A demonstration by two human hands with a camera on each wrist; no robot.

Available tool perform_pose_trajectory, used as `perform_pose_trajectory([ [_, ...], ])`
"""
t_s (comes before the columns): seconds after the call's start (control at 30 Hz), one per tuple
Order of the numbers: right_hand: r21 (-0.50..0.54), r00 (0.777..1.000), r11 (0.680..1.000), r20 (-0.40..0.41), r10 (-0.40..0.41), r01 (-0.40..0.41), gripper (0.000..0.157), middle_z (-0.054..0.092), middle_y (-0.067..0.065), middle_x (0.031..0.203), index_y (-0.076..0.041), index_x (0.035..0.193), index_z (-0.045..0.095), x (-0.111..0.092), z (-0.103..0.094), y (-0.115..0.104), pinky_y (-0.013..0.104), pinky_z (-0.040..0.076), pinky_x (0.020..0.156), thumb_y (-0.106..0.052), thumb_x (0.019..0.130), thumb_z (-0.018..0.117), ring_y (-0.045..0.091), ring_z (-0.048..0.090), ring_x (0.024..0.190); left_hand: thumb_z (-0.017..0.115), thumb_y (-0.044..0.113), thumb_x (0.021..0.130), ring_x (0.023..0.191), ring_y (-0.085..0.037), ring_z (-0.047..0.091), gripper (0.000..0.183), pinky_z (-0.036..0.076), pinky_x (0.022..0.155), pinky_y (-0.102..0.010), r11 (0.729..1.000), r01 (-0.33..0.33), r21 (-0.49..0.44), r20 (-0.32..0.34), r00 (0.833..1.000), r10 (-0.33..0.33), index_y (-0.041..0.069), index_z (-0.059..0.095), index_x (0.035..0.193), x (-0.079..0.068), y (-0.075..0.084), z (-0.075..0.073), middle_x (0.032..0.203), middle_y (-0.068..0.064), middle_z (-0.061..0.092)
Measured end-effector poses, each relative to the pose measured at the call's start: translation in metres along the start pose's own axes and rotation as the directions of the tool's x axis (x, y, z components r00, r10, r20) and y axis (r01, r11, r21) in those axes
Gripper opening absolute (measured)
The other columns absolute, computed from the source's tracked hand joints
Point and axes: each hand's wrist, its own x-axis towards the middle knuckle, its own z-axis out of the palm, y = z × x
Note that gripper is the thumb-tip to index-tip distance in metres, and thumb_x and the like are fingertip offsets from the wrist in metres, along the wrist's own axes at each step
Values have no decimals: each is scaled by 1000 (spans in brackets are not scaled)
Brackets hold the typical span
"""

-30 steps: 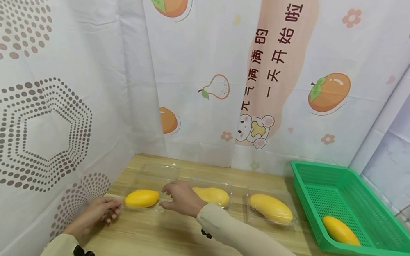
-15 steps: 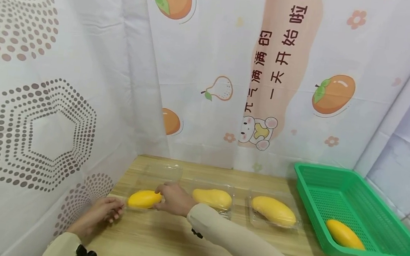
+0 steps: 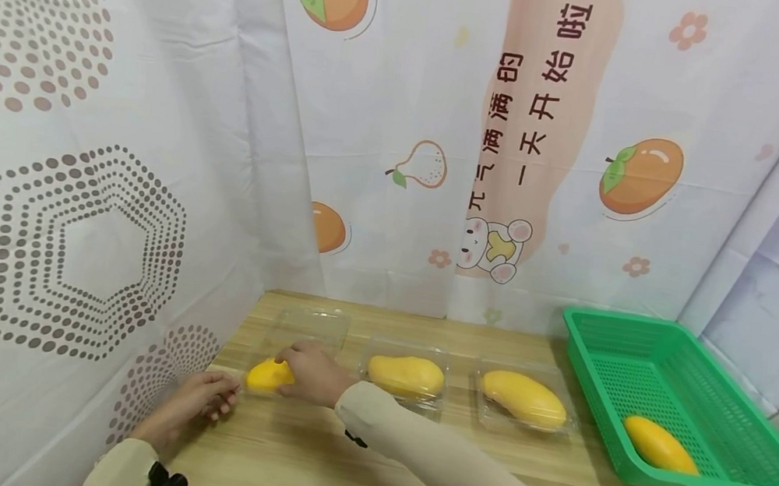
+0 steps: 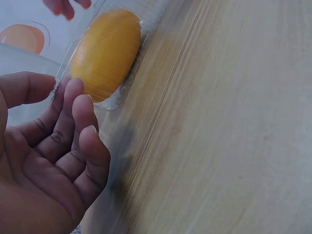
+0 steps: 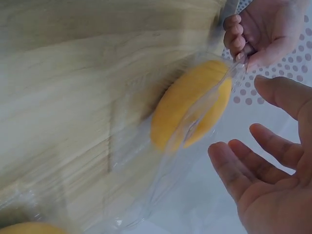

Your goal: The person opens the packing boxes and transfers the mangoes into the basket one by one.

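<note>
At the table's left end, a yellow mango (image 3: 267, 375) lies in a clear plastic clamshell box (image 4: 113, 104), its lid (image 3: 311, 321) raised at the back. My left hand (image 3: 194, 404) is at the box's left end; the left wrist view shows thumb and forefinger pinching its edge. Over the mango's right part reaches my right hand (image 3: 313, 375), hiding some of it in the head view. Its fingers (image 5: 226, 163) are spread and hold nothing, as the right wrist view shows.
Two more clear boxes stand in a row to the right, one with a pale yellow mango (image 3: 406, 375), the other with a longer one (image 3: 524, 399). At the far right a green plastic basket (image 3: 595, 404) holds one mango (image 3: 660, 444). Printed curtains (image 3: 386, 274) border the table.
My right hand has moved left, from beside the mango to over its right part. The left hand stays at the box's left end. The head view has shifted slightly.
</note>
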Motion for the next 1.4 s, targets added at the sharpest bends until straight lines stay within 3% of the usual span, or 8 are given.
perform_pose_trajectory([
  [0.17, 19, 998, 1000, 62, 14, -15, 52, 55, -6, 129, -23, 129, 55, 5, 6, -8, 22, 45, 91, -39, 83, 73, 8, 54, 111, 55, 32, 97, 68, -17, 56, 41, 51, 58, -31, 1000, -17, -4, 43, 999, 18, -7, 59, 108, 0, 0, -2, 85, -12, 63],
  [0.43, 11, 988, 998, 142, 60, -63, 57, 51, -6, 134, -25, 133, 50, 7, 11, -17, 24, 44, 93, -34, 83, 74, 10, 49, 117, 55, 33, 96, 69, -16, 55, 42, 51, 58, -31, 1000, -12, 7, 42, 999, 12, -7, 59, 108, -1, -1, -2, 87, -11, 63],
  [0.6, -46, 990, 996, 122, 75, -70, 57, 52, -7, 127, -22, 131, 53, 9, 14, -18, 23, 47, 87, -37, 81, 76, 10, 50, 110, 55, 33, 96, 68, -16, 55, 41, 50, 57, -30, 1000, -12, 7, 39, 999, 12, -6, 59, 108, -3, -1, -1, 87, -11, 63],
  [0.73, -77, 991, 994, 96, 87, -80, 48, 53, -5, 119, -21, 122, 63, 12, 17, -18, 23, 48, 80, -36, 79, 78, 11, 50, 100, 56, 32, 96, 69, -17, 56, 41, 51, 57, -31, 1000, -22, 6, 44, 999, 22, -7, 59, 108, -3, -1, -1, 87, -12, 63],
  [0.87, -81, 990, 993, 100, 99, -91, 47, 55, -7, 122, -24, 120, 62, 11, 18, -19, 24, 48, 81, -36, 78, 79, 11, 50, 102, 55, 32, 97, 70, -18, 56, 40, 51, 58, -31, 1000, -21, 9, 40, 999, 21, -6, 60, 107, -4, -3, 0, 86, -11, 62],
  [1.1, -57, 998, 998, 47, 40, -38, 28, 61, -4, 114, -21, 118, 62, 12, 19, -13, 20, 47, 82, -32, 92, 64, 9, 56, 98, 53, 31, 97, 70, -18, 56, 39, 51, 58, -32, 999, -33, 12, 47, 998, 32, -7, 60, 107, -4, -4, -2, 86, -11, 62],
  [1.4, -99, 991, 988, 46, 127, -122, 46, 63, -3, 101, -17, 115, 59, 19, 29, 0, 19, 47, 76, -39, 79, 78, 8, 57, 88, 53, 32, 97, 70, -18, 56, 40, 52, 58, -32, 1000, -28, 13, 54, 998, 27, -6, 60, 108, -2, -3, 0, 87, -11, 62],
])
